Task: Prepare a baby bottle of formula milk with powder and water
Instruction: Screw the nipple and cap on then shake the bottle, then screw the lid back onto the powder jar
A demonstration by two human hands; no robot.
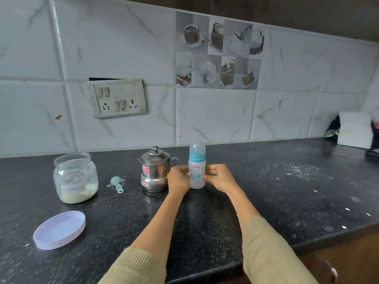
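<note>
jar label [74, 189] — blurred, dark items [373, 140] cut off at right edge

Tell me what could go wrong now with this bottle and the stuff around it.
1. The open formula jar stands uncovered, its lid lying apart; dust may get in.
2. The steel pot sits right beside the left hand; an elbow swing might knock it.
3. The baby bottle is capped; opening it two-handed could tip it.

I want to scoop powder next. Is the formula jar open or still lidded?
Open. The glass jar has a bare mouth, and its white lid lies apart on the counter, nearer the front edge.
</note>
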